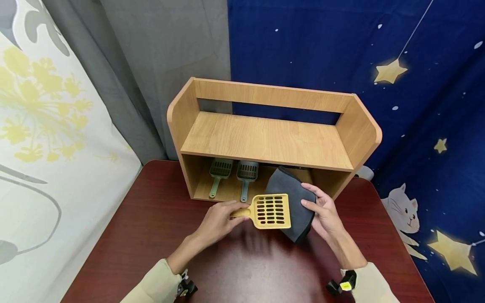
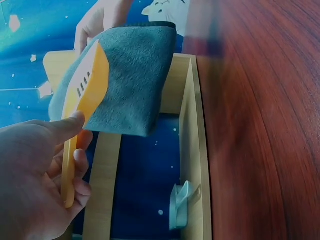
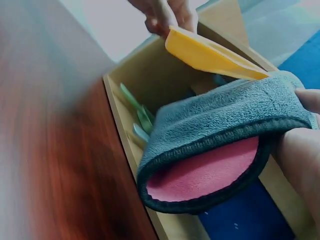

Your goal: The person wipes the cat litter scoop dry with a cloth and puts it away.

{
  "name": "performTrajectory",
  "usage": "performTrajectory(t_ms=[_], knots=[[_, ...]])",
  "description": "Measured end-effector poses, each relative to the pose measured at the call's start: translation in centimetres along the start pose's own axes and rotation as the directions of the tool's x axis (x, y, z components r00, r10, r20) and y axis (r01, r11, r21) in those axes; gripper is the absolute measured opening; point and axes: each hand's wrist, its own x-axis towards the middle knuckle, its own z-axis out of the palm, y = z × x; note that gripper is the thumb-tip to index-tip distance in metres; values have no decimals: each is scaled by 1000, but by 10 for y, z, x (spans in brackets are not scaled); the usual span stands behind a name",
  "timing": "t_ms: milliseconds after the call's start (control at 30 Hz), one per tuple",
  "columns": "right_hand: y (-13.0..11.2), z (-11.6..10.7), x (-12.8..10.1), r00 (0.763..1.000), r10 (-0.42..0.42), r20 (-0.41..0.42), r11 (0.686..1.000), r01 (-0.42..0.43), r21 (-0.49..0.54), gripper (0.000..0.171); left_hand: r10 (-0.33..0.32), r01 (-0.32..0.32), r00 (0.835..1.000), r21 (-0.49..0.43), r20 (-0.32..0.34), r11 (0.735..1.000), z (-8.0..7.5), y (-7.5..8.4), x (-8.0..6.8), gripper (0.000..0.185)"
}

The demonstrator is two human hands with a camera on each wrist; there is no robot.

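Note:
My left hand [image 1: 221, 219] grips the handle of a yellow slotted litter scoop [image 1: 270, 211], thumb on one side and fingers curled on the other. The scoop's slotted head points right and overlaps a folded grey cloth [image 1: 289, 202] in the head view. That cloth is held by my right hand [image 1: 325, 214], thumb on the near face and fingers at its right edge. In the right wrist view the cloth [image 3: 225, 120] shows a pink inner side and dark stitched edging, and the scoop [image 3: 212, 54] lies close against its far face.
A wooden two-tier shelf [image 1: 265, 134] stands at the back of the dark red table [image 1: 151, 235]. Its lower compartment holds a green scoop [image 1: 220, 172] and a grey-blue scoop [image 1: 247, 174], handles toward me. Behind hang grey and starry blue curtains [image 1: 303, 46].

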Motion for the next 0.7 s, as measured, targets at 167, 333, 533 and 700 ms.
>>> performTrajectory(t_ms=[167, 333, 533, 700], knots=[[9, 7, 3, 997, 7, 77, 975, -24, 222, 61, -3, 1, 1000, -65, -30, 998, 2, 1, 1, 32], [20, 12, 5, 989, 17, 150, 941, -67, 331, 60, 6, -12, 999, -146, -43, 989, 5, 3, 3, 34], [25, 13, 7, 980, 29, 199, 912, -108, 395, 58, 37, -44, 998, -176, -45, 983, 5, 5, 5, 36], [12, 6, 6, 980, -21, 199, 911, -64, 409, 62, 35, -39, 999, -167, -32, 985, -1, 2, 3, 38]])
